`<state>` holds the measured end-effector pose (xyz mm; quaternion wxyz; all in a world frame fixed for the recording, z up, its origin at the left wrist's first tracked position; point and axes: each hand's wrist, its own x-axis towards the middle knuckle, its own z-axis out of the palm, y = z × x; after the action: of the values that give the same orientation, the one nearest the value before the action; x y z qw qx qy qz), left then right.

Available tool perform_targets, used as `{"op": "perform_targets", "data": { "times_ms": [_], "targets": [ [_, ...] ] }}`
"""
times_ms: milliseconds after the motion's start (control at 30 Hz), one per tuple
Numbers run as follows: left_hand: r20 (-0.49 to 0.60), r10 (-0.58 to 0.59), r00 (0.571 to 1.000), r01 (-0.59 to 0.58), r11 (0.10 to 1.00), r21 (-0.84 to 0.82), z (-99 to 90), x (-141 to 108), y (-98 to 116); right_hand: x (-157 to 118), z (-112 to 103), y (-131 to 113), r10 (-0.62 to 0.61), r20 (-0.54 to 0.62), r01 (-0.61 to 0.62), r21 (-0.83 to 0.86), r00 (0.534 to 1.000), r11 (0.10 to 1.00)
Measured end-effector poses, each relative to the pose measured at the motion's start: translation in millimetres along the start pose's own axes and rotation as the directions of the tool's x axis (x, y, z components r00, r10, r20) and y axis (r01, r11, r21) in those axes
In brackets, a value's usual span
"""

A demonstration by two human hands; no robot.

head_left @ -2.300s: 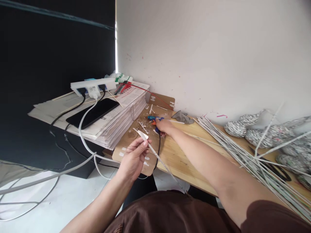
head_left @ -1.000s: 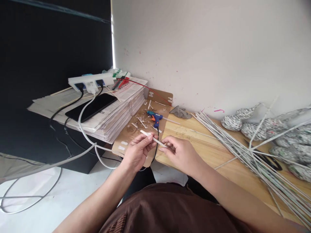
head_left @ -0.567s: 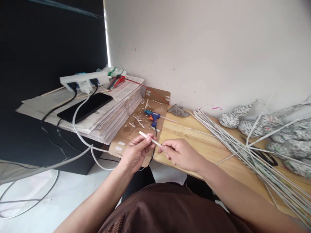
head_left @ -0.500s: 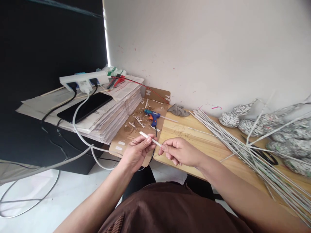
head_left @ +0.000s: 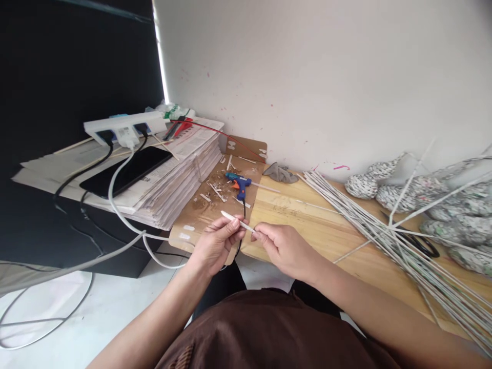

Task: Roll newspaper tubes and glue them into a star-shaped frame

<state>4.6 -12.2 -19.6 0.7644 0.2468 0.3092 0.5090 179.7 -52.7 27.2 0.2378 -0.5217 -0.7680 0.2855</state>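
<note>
Nearby, blue glue gun (head_left: 242, 187) among pale scraps (head_left: 217, 192) on cardboard (head_left: 197, 217).

Blue glue gun (head_left: 242, 187) — orange trigger (head_left: 236, 185), teal nozzle (head_left: 231, 176) — brown cardboard (head_left: 196, 211).

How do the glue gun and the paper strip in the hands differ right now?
The glue gun is blue with an orange trigger; the paper strip is whitish.
The glue gun lies on the cardboard, whereas the paper strip is held between the left hand and right hand.
The glue gun is bulky and has a black cord; the paper strip is slim and cordless.
</note>
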Motion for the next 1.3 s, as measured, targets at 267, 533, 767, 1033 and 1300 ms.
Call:
{"op": "perform_targets", "data": {
  "times_ms": [267,533,767,1033,1300],
  "targets": [
    [0.005,-0.08,0.997,0.08,0.996,-0.034,3.0,-2,-3,0,-1,18,0.068,0.543,-0.518,0.746,0.837,0.419],
    [0.069,-0.116,0.991,0.117,0.993,-0.018,4.2,-2,-5,-4,2,27,0.01,0.575,-0.564,0.8,0.818,0.206],
    [0.027,-0.075,0.997,0.075,0.997,-0.005,6.8,-2,-7,-13,7,17,0.166,0.321,-0.338,0.614,0.932,0.713],
    [-0.002,-0.095,0.995,0.095,0.995,0.001,5.0,1,-12,-19,9,24,0.148,0.4,-0.395,0.654,0.905,0.646],
    [0.034,-0.118,0.992,0.118,0.993,-0.008,1.4,2,-14,-16,8,37,0.037,0.506,-0.492,0.817,0.862,0.301]
  ]
}}
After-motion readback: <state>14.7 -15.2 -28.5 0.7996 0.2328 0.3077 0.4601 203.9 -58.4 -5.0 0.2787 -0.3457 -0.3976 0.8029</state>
